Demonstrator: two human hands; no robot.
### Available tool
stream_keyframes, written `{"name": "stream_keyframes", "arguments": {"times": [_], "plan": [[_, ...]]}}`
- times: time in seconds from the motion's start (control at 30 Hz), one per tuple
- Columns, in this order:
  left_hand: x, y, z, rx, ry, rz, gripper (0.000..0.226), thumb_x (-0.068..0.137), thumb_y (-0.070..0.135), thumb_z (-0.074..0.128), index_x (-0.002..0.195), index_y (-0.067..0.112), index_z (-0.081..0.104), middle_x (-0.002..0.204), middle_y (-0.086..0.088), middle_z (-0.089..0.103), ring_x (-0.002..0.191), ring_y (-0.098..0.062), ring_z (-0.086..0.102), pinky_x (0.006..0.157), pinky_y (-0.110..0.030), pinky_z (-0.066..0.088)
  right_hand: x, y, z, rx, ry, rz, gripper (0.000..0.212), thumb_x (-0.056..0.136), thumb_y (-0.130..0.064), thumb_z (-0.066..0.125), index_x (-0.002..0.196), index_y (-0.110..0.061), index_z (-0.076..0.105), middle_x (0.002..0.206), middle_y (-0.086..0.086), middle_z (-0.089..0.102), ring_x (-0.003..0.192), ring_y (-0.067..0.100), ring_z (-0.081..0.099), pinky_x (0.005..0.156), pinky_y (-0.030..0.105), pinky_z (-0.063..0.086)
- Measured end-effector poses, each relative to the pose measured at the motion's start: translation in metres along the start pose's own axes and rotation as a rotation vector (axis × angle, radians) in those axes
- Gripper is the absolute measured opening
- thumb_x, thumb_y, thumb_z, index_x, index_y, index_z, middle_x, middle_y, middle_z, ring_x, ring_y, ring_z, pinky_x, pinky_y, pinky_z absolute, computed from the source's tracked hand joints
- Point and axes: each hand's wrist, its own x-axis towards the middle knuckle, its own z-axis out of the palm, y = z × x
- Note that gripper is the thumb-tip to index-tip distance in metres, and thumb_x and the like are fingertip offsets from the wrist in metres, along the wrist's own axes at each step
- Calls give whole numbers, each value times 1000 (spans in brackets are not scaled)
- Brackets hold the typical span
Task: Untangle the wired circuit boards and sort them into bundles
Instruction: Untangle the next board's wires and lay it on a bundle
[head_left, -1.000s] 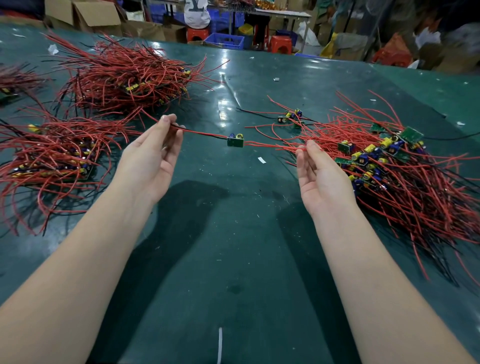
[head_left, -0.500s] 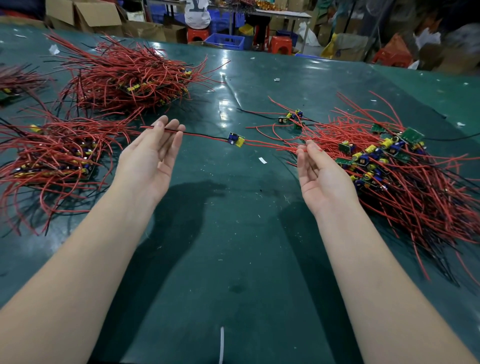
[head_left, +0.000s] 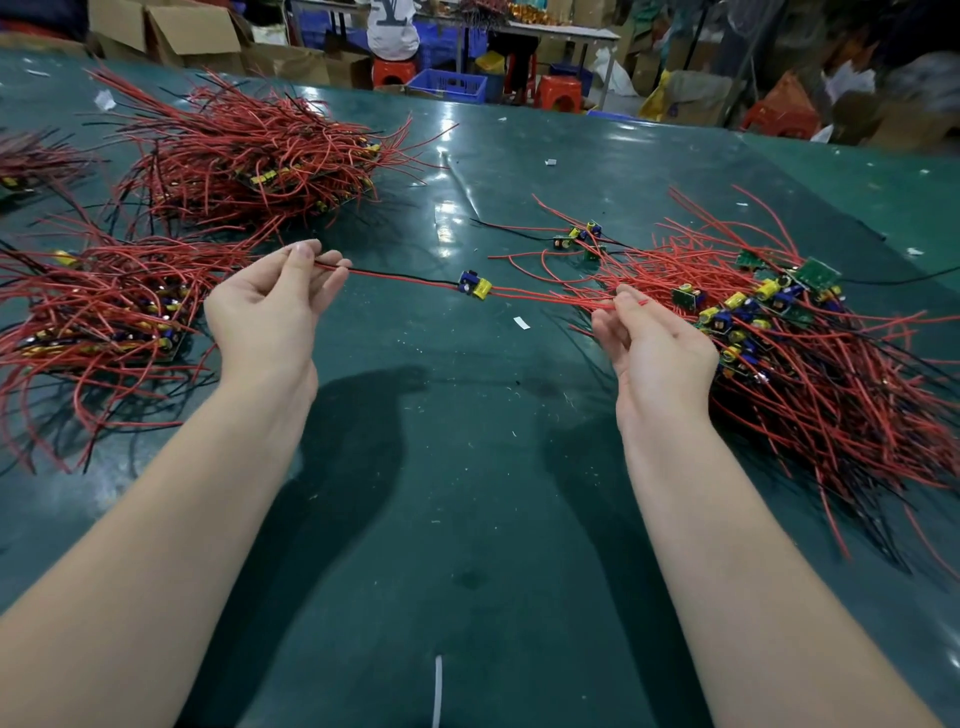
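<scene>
From the head view, one wired circuit board (head_left: 475, 285) hangs stretched between the two hands, above the green worktop (head_left: 467, 467). The left hand (head_left: 270, 312) pinches the red-and-black leads at its fingers (head_left: 332, 270), and the right hand (head_left: 654, 343) pinches the red leads on the other side, with the remaining fingers loosely curled.

To do this step well, I judge it best to keep the wires lightly taut and draw the right-hand end clear of the tangled pile (head_left: 831, 364) slowly (its loose strands lie just beside that hand and could snag), then lay the board on a sorted bundle (head_left: 104, 322) at the left.

A larger bundle (head_left: 249, 161) lies farther back, a few stray boards (head_left: 579, 236) sit mid-worktop, and cardboard boxes (head_left: 171, 31) and stools stand beyond.
</scene>
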Motion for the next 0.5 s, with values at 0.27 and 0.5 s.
{"name": "stream_keyframes", "arguments": {"times": [0.27, 0.5], "plan": [[2, -7, 4, -258, -56, -208, 12, 96, 3, 54, 89, -1, 63, 72, -6, 72, 76, -14, 72, 71, -16, 54, -9, -5, 9, 81, -224, 308, 17, 80, -27, 74, 89, -15, 65, 86, 2, 67, 57, 6, 58, 53, 18, 48], [3, -9, 3, -347, -86, -274, 12, 96, 3, 54, 89, -3, 62, 72, -7, 73, 76, -14, 73, 67, -14, 54, -23, 13, 19, -103, -497, 383, 16, 83, -15, 71, 98, -14, 67, 97, 4, 70, 66, 7, 64, 60, 17, 52]]}}
